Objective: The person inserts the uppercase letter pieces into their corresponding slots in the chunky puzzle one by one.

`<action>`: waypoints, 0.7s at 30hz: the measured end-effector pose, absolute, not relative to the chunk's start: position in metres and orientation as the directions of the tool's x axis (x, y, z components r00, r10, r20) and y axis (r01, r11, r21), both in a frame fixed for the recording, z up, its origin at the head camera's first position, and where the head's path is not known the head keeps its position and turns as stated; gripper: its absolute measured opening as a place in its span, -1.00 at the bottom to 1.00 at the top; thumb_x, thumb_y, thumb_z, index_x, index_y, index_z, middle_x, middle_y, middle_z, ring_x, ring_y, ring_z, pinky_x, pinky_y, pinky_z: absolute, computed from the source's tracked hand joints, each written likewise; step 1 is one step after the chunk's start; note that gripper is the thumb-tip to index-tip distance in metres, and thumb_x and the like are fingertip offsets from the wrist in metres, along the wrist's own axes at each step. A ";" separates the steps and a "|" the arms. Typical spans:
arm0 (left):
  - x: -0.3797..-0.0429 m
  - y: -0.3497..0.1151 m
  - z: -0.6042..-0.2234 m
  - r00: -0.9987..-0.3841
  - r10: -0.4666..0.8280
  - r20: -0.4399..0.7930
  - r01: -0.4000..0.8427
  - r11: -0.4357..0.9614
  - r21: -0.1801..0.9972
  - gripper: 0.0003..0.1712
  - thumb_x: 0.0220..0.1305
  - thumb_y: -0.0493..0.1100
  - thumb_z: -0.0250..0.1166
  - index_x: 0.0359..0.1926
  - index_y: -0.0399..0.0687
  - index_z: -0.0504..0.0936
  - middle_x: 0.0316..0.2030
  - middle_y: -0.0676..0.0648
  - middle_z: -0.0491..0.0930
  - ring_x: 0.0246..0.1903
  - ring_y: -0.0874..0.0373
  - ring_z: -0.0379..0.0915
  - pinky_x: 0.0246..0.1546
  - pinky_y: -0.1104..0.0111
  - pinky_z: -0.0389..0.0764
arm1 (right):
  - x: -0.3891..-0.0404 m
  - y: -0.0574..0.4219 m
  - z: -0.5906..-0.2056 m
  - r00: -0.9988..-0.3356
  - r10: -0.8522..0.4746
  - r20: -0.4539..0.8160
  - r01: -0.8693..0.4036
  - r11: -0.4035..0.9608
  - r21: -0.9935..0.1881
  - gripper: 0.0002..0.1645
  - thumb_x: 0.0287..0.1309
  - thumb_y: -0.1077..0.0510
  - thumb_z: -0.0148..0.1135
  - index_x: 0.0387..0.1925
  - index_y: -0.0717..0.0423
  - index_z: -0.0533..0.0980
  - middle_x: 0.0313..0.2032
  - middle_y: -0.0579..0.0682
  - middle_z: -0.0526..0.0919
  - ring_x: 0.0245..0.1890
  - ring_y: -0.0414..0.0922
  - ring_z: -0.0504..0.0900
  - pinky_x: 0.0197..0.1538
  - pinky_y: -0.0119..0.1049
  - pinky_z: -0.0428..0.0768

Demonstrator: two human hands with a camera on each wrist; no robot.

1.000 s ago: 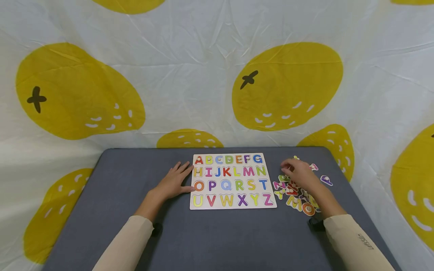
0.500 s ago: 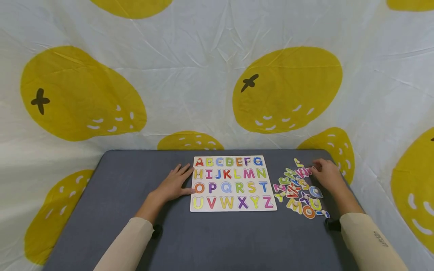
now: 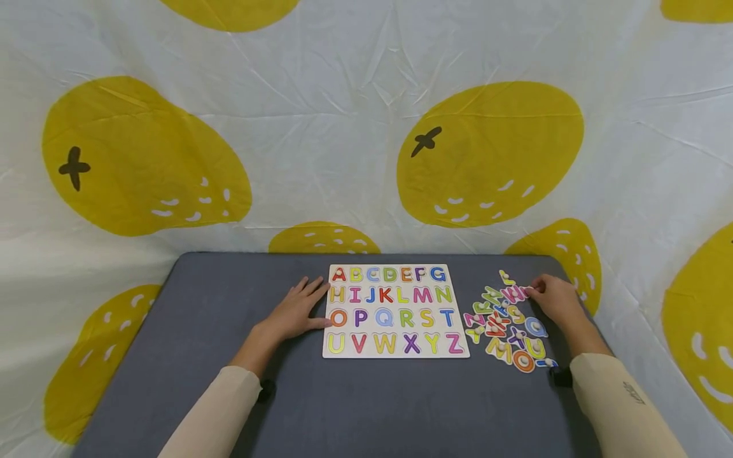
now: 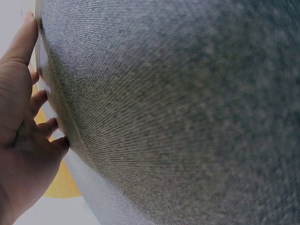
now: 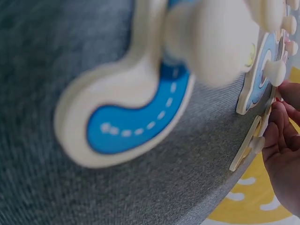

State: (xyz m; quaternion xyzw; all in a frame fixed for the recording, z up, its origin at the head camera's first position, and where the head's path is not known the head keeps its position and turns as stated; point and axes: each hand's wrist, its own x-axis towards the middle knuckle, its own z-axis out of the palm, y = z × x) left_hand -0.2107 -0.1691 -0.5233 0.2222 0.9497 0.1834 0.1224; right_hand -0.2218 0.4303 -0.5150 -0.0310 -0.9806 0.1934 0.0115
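Note:
A white alphabet puzzle board (image 3: 396,311) lies on the table. Pegged letters sit in much of its top row. My left hand (image 3: 294,313) rests at the board's left edge with fingers spread; in the left wrist view the left hand (image 4: 23,122) touches that edge. To the board's right lie loose letter pieces with white knobs, among them an orange O (image 3: 523,361) and a blue Q (image 3: 536,327). My right hand (image 3: 557,298) is at the pile's far right, thumb and fingertips pinching a pink letter piece (image 3: 515,293), mostly hidden by the fingers in the right wrist view.
A grey cloth-covered table (image 3: 378,407) holds everything. Behind it hangs a white curtain (image 3: 321,165) with yellow fruit prints. A blue letter J (image 5: 136,124) lies close to the right wrist camera. A yellow-green L (image 3: 506,277) lies at the pile's far end.
My right hand has moved right from above the pile to its far right edge, uncovering the pieces there. A purple piece at the right is now out of sight. The left hand has stayed put.

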 end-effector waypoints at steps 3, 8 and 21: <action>-0.211 -0.169 -0.522 -0.872 0.464 -0.155 0.372 0.835 0.405 0.10 0.27 0.31 0.39 0.65 0.03 0.10 0.63 -0.18 0.02 0.62 -0.33 -0.24 0.55 -0.26 -0.05 | -0.222 0.430 -0.514 -0.998 0.070 0.000 0.065 0.923 -0.378 -0.68 0.35 0.08 0.32 -0.22 0.32 0.56 -0.41 0.17 0.60 -0.34 0.10 0.50 -0.27 -0.17 0.40; -0.211 -0.170 -0.523 -0.870 0.469 -0.152 0.379 0.834 0.401 0.10 0.28 0.31 0.38 0.64 0.02 0.10 0.63 -0.20 0.02 0.61 -0.35 -0.23 0.54 -0.27 -0.04 | -0.223 0.429 -0.512 -0.993 0.113 -0.028 0.115 0.917 -0.381 -0.67 0.41 0.06 0.28 -0.15 0.31 0.55 -0.36 0.19 0.59 -0.34 0.08 0.50 -0.35 -0.23 0.44; -0.212 -0.170 -0.523 -0.867 0.476 -0.147 0.386 0.829 0.406 0.09 0.29 0.30 0.37 0.64 0.01 0.10 0.63 -0.20 0.02 0.61 -0.35 -0.23 0.53 -0.29 -0.03 | -0.217 0.375 -0.480 -0.994 -0.035 0.099 -0.074 0.903 -0.422 -0.73 0.39 0.13 0.32 -0.10 0.31 0.62 -0.27 0.20 0.67 -0.31 0.05 0.60 -0.24 -0.06 0.62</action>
